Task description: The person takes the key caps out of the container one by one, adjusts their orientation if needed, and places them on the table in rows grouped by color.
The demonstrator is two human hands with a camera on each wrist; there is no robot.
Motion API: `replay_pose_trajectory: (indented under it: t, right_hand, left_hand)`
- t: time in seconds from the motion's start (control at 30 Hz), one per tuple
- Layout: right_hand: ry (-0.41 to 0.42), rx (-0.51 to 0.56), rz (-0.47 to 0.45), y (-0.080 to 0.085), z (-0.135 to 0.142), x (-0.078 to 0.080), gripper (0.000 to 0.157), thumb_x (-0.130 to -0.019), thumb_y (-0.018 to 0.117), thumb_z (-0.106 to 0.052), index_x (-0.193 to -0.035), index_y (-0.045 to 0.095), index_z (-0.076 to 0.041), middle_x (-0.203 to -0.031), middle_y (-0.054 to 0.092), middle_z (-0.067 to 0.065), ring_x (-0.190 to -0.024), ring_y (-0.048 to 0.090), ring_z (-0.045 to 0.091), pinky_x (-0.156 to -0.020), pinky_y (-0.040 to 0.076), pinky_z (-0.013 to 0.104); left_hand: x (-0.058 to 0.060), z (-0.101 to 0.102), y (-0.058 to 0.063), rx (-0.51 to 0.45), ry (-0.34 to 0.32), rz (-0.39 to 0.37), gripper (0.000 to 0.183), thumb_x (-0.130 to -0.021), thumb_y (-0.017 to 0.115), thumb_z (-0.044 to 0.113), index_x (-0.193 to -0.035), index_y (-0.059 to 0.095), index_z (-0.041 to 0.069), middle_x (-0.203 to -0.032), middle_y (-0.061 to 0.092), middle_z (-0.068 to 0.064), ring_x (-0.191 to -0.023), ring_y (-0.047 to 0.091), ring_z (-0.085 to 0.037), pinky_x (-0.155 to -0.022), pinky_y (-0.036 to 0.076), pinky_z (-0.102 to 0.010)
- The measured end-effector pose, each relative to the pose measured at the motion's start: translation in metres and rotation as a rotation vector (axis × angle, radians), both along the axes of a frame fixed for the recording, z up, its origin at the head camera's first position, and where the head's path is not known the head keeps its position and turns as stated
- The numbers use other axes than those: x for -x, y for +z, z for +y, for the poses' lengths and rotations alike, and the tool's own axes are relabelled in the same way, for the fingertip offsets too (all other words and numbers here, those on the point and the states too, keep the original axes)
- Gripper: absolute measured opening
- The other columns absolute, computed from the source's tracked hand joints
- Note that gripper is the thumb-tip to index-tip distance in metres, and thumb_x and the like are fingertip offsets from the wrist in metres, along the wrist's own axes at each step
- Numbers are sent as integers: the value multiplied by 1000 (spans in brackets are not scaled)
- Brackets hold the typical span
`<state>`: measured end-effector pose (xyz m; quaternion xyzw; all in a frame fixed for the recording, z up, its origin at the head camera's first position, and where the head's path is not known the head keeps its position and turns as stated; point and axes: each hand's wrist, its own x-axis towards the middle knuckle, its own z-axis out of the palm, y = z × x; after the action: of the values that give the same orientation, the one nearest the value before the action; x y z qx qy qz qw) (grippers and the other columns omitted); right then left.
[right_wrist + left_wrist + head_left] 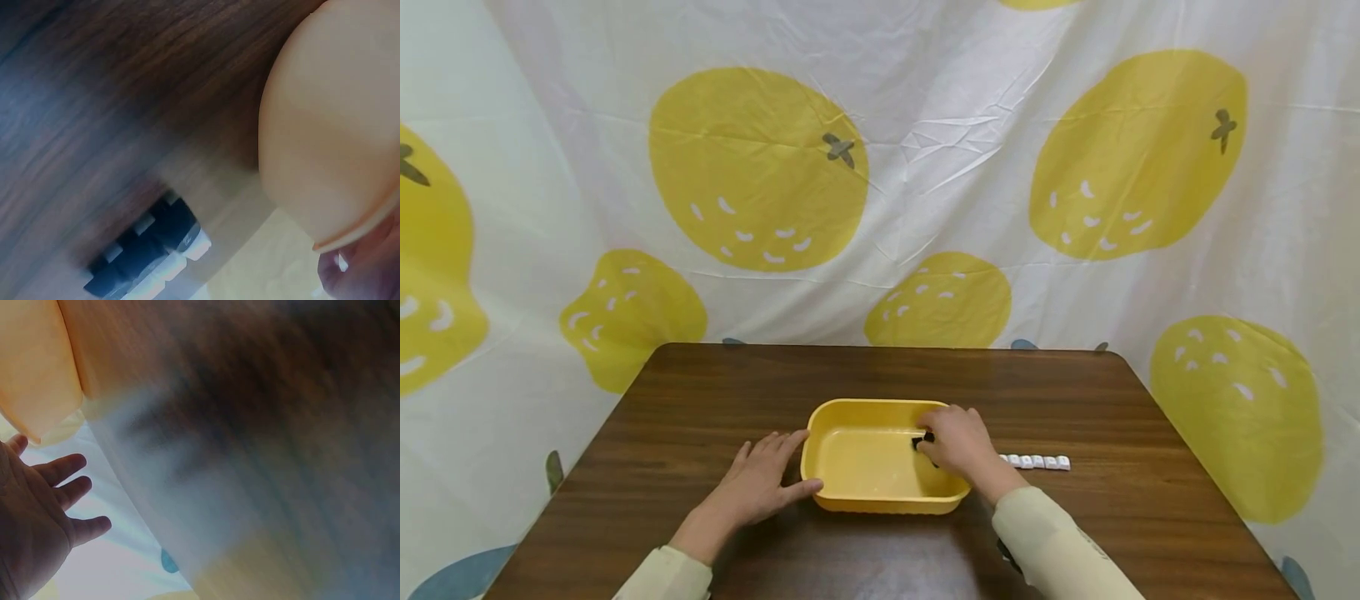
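A yellow plastic basin (887, 504) sits on the table. My left hand (760, 479) is spread at its left end, thumb and forefinger at the rim; the left wrist view shows the other fingers spread apart. My right hand (958, 437) reaches over the basin's right end, its fingers curled down inside around small black pieces (919, 442). Their kind is too small to tell, and the fingers partly hide them. A row of small white blocks like keycaps (1037, 462) lies just right of the basin; in the right wrist view the row (150, 250) has dark, shaded sides.
The brown wood-grain table (760, 371) has rounded far corners. A white cloth with yellow fruit prints (940, 192) hangs behind it and around its sides. Both forearms wear pale sleeves (1045, 533), and a dark device shows under the right one.
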<state>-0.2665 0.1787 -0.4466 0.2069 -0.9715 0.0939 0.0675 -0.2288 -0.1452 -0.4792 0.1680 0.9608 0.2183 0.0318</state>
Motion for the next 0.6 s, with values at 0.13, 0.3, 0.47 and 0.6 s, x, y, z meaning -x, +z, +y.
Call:
replay_pose_trajectory:
  t: [0.13, 0.3, 0.47, 0.6]
  right_hand:
    - [-3, -85, 55, -5, -5, 6, 22, -85, 78, -27, -104, 75, -17, -99, 73, 0, -90, 59, 28, -76, 39, 48]
    - [15, -154, 85, -10, -11, 12, 18, -84, 77, -24, -101, 75, -19, -97, 72, 1, -89, 60, 27, -75, 38, 45]
    - [10, -229, 102, -14, -16, 15, 7, -85, 74, -22, -91, 74, -18, -91, 70, 3, -88, 60, 27, -73, 39, 45]
    - [14, -317, 141, -19, -18, 16, 5, -87, 69, -21, -84, 72, -18, -88, 68, 3, -86, 59, 26, -74, 39, 46]
  left_hand:
    - [0, 0, 0, -3, 0, -6, 84, -88, 59, 67, -155, 34, 23, -152, 42, -12, -143, 29, -38, -111, 10, -70]
    - [-1, 0, 1, 3, 2, -5, 84, -88, 59, 68, -155, 34, 23, -152, 41, -12, -143, 30, -37, -111, 11, -70]
    - [0, 1, 1, 11, 2, -3, 84, -88, 58, 68, -155, 33, 23, -153, 41, -11, -143, 30, -37, -111, 11, -70]
    - [-1, 1, 1, 12, 4, -6, 84, -88, 58, 68, -155, 34, 23, -153, 41, -11, -143, 29, -37, -111, 11, -70]
